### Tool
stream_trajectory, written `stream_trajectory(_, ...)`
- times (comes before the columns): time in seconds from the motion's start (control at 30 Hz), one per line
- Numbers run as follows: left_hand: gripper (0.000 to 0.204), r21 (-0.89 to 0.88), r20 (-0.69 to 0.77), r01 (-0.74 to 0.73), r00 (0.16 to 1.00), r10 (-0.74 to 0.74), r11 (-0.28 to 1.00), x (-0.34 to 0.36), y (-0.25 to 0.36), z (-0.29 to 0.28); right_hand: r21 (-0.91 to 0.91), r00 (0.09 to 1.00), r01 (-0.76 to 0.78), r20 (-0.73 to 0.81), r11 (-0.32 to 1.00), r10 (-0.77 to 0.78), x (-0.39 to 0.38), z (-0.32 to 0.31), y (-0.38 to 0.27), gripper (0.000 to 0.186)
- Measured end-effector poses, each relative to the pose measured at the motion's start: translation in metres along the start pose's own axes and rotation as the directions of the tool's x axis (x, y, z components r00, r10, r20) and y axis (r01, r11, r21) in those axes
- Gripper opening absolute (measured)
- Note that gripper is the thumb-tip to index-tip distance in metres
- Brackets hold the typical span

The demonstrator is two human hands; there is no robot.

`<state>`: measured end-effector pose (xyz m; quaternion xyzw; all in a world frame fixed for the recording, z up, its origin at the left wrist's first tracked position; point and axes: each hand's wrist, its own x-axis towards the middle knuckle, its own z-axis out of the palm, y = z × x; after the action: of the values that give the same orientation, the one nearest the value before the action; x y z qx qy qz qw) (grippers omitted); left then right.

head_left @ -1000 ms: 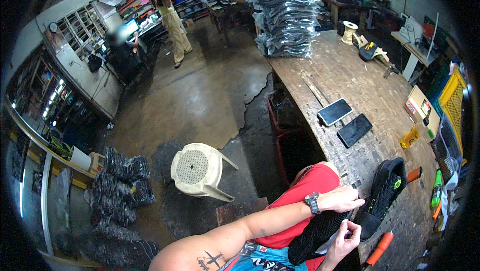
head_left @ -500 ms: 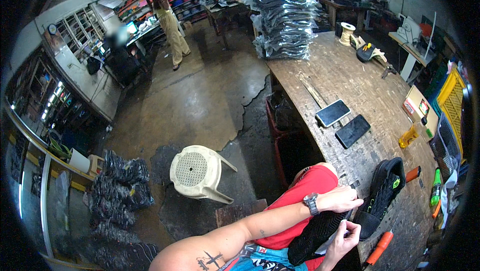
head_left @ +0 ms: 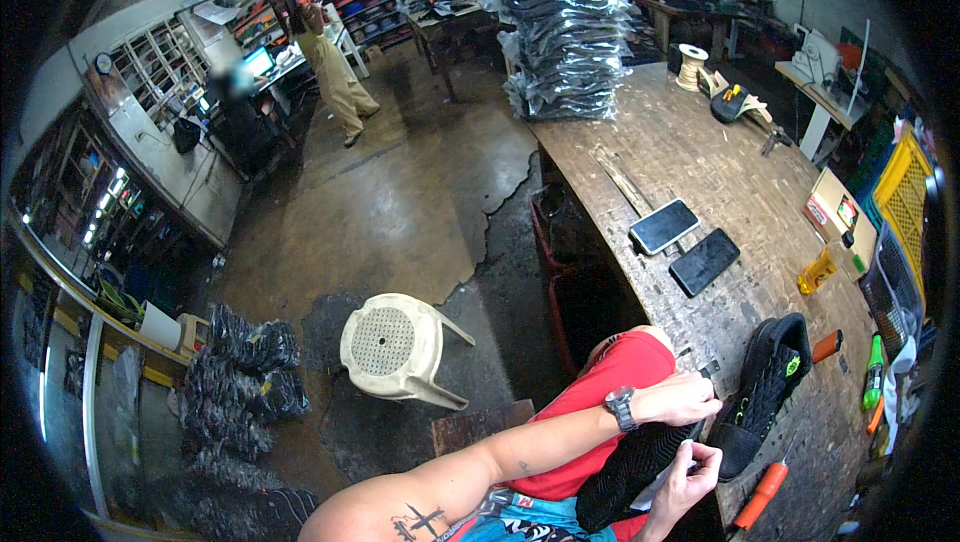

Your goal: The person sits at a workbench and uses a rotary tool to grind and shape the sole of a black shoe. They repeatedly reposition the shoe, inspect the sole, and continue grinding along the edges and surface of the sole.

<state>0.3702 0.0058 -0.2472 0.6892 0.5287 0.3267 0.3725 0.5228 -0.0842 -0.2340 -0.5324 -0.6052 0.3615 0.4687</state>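
A black shoe (head_left: pixel 622 477) lies across my lap, its ridged sole turned up. My left hand (head_left: pixel 682 399), with a dark watch at the wrist, is closed by the far end of that shoe; what its fingers hold is hidden. Closer to me, my right hand (head_left: pixel 690 474) pinches beside the shoe's edge, on something too small to make out. A second black shoe (head_left: pixel 768 382) with a green mark rests on the workbench, just right of my hands. Near my right hand lies an awl (head_left: pixel 764 494) with an orange handle.
On the wooden workbench (head_left: pixel 690 157) are two phones (head_left: pixel 664 227), a bottle of amber liquid (head_left: pixel 822 268), a green bottle (head_left: pixel 873 374), a thread spool (head_left: pixel 690 67) and stacked plastic-wrapped goods (head_left: pixel 565 42). A plastic stool (head_left: pixel 385 342) stands left. Another person (head_left: pixel 335 72) stands farther back.
My hands and the shoe have barely moved. The standing person in the background has shifted posture, turning and raising an arm.
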Motion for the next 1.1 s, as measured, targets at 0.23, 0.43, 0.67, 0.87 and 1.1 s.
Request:
stream_trajectory(0.23,0.042,0.0,0.045,0.018,0.999,-0.018,1.0,0.003,-0.005,0.0,-0.005,0.998,0.052,-0.031,0.999,-0.052,-0.001,0.004,0.006,0.02)
stream_trajectory(0.43,0.038,0.013,0.007,-0.007,1.0,0.007,1.0,-0.003,0.001,-0.001,-0.024,1.0,-0.008,-0.017,1.0,0.008,-0.007,0.006,-0.006,0.02)
stream_trajectory(0.67,0.042,-0.216,0.273,-0.071,0.953,0.13,0.974,0.001,-0.015,-0.016,-0.066,0.998,-0.006,-0.06,0.998,0.002,-0.008,0.003,-0.018,0.016)
stream_trajectory(0.87,0.045,-0.503,0.323,-0.225,0.847,0.423,0.834,-0.002,-0.026,-0.03,-0.033,0.999,0.018,-0.039,0.999,-0.02,0.008,0.001,-0.02,0.013)
stream_trajectory(1.1,0.06,-0.468,0.374,-0.258,0.809,0.454,0.845,-0.003,-0.021,-0.031,-0.041,0.998,0.052,-0.021,0.998,-0.053,0.016,0.001,-0.014,0.01)
